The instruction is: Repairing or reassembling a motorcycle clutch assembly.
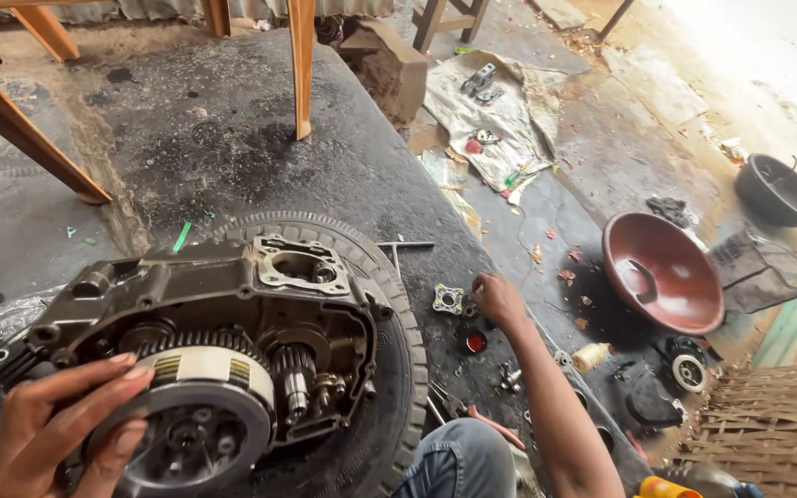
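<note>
Engine case point(214, 314), one dark greasy block with its side cover off, lies on a single tyre point(389, 314) in the lower left of the frame. My left hand point(43, 429) rests on the round clutch drum point(197, 415) at the bottom left, fingers spread and curved over its rim, thumb along the lower edge; it cups the drum rather than clamping it. Beside the drum I count one small toothed gear point(292, 369) on a shaft, and one square opening point(299, 266) on top of the case.

My right hand point(497, 300) reaches out to the centre of the frame, fingertips pinched together at a small square metal part point(447, 299) on the floor; whether it actually has hold of anything I cannot tell. Just below it sits one small red cap point(476, 342).

Further out on the right, one large reddish-brown bowl point(661, 272) lies tilted on the floor, and one dark bowl point(779, 192) stands near the right edge. One spread sheet of paper point(495, 120) with small parts on it lies at upper centre. Three slanted wooden legs point(302, 65) show along the top left. A woven mat point(772, 429) fills the lower right corner.
</note>
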